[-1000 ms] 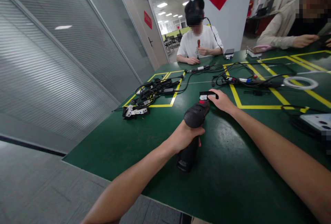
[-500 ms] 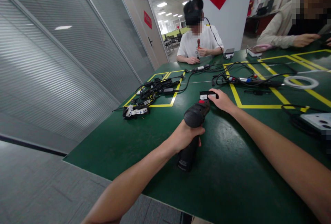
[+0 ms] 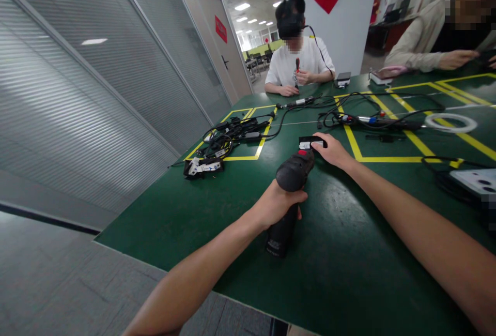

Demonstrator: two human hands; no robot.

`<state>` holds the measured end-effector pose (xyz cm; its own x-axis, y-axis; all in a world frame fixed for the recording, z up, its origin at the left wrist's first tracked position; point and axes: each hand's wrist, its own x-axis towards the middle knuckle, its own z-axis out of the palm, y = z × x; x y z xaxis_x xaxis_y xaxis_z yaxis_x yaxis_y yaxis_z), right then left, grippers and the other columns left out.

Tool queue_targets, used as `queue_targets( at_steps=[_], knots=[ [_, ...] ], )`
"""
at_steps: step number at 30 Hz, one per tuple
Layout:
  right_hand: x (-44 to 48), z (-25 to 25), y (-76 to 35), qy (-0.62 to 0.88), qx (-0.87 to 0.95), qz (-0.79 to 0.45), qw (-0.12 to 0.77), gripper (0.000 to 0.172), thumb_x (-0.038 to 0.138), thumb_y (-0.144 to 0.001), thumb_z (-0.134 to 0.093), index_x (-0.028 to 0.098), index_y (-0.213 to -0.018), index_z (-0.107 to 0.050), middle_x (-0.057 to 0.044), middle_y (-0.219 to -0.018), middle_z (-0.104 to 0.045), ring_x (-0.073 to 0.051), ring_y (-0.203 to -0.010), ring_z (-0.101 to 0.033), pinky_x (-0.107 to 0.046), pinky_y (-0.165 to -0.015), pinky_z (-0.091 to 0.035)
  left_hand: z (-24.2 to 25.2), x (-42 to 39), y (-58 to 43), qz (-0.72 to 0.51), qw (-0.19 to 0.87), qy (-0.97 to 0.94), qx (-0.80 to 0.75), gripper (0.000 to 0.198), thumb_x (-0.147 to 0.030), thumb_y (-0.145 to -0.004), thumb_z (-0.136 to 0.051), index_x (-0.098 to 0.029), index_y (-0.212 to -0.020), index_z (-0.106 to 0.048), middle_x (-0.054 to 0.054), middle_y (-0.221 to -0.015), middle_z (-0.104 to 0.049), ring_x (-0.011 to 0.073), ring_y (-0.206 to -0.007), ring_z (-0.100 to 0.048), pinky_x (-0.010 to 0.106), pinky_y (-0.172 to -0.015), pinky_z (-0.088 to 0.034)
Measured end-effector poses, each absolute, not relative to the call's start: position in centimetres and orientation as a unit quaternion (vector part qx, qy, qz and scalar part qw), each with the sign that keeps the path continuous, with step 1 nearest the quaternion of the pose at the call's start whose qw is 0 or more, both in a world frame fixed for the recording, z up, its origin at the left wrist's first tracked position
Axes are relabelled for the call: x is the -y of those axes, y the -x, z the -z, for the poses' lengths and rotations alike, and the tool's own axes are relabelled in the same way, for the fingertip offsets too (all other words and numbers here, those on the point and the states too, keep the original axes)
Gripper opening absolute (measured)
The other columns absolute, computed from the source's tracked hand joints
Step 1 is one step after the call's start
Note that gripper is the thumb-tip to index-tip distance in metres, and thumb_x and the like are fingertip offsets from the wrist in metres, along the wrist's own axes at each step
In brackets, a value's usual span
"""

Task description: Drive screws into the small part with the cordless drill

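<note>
My left hand (image 3: 281, 202) is wrapped round the grip of a black cordless drill (image 3: 291, 174) with a red button on top. The drill's front end points away from me, toward a small black part with a white label (image 3: 305, 144). That part lies on the green table, and my right hand (image 3: 329, 148) grips its right end between thumb and fingers. The drill's body hides its tip, so I cannot tell whether it touches the part.
Left of the drill lie a black and white part (image 3: 203, 168) and a heap of black cables (image 3: 236, 134). Behind my right hand are a corded tool (image 3: 368, 120) and a white ring (image 3: 451, 123). A pale box (image 3: 478, 180) stands at right. Two people sit across the green table (image 3: 174, 222).
</note>
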<state>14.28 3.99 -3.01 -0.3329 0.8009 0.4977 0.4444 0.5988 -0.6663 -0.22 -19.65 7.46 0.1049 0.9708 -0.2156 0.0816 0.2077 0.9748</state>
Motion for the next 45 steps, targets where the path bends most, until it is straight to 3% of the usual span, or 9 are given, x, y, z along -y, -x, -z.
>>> queue_targets(
  at_steps=[45],
  knots=[
    [-4.15,3.02,-14.45,0.393,0.787,-0.221,0.422,0.042,0.041,-0.083,-0.054,0.021,-0.120,-0.060,-0.010,-0.114,-0.061,-0.026,-0.103,-0.059,-0.040,-0.094,-0.043,-6.91,19.50,0.42,-0.403,0.566,-0.491,-0.525,0.018,-0.017,-0.070,-0.061,-0.014,-0.086,-0.053,-0.002,-0.070,-0.050,0.0105,-0.043,-0.055,0.024,-0.041,-0.044]
  ],
)
